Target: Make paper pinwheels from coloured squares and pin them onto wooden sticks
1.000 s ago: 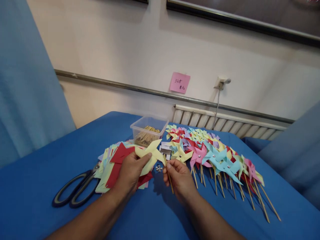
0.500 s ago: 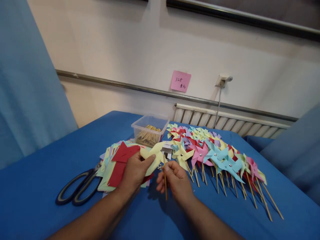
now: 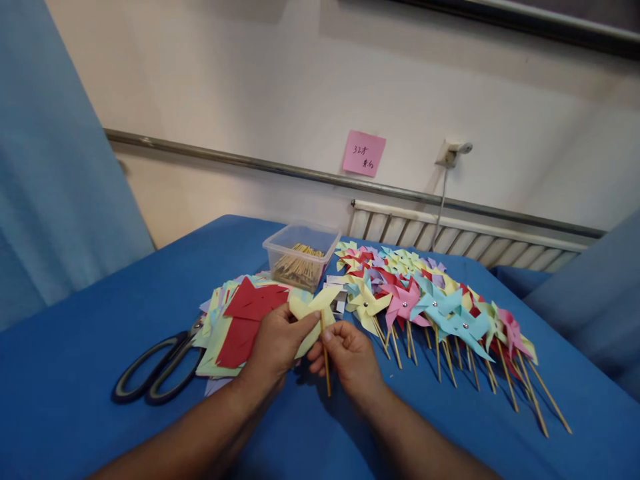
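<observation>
A pale yellow paper pinwheel (image 3: 314, 307) is pinched by my left hand (image 3: 280, 343), thumb on the near side. My right hand (image 3: 347, 357) grips a thin wooden stick (image 3: 327, 373) between thumb and fingers. The top of that stick lies against the pinwheel's near side; whether the two are joined I cannot tell. Just left of my left hand, red paper pieces (image 3: 245, 339) top a stack of coloured paper (image 3: 216, 357). Finished pinwheels on sticks (image 3: 435, 305) lie in overlapping rows to the right of my right hand.
A clear plastic box (image 3: 327, 243) holding many wooden sticks (image 3: 300, 267) stands behind my hands. Black-handled scissors (image 3: 163, 367) lie at the left, blades under the paper. A small box (image 3: 339, 300) sits beside the pinwheels. Everything rests on a blue cloth (image 3: 80, 347) before a wall.
My right hand has brought the stick slightly left and up, so its top now overlaps the yellow pinwheel beside my left thumb. The camera view has shifted a little.
</observation>
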The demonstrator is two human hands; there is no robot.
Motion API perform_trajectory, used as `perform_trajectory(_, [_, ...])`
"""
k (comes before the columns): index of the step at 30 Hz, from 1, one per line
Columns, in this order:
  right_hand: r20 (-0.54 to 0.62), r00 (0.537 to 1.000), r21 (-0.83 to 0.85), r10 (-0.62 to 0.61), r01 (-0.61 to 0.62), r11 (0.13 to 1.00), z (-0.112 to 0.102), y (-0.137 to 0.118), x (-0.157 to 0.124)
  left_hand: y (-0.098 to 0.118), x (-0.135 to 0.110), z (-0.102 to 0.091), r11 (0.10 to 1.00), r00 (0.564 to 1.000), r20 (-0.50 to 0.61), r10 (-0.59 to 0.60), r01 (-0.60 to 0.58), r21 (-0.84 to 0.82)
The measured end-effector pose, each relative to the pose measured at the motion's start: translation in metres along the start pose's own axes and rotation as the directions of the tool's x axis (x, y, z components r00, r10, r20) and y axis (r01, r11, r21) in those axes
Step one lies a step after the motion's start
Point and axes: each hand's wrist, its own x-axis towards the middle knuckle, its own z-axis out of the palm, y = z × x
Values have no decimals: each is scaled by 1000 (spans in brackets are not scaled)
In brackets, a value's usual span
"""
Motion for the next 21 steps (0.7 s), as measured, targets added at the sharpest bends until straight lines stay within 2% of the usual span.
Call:
perform_trajectory(8, [21,1000,-27,-16,17,999,-2,0,0,0,1,0,998,1000,-26,-9,11,61])
perform_trajectory(21, [-55,998,-34,5,-7,999,-1,2,2,5,0,0,996,999,-46,11,-6,90])
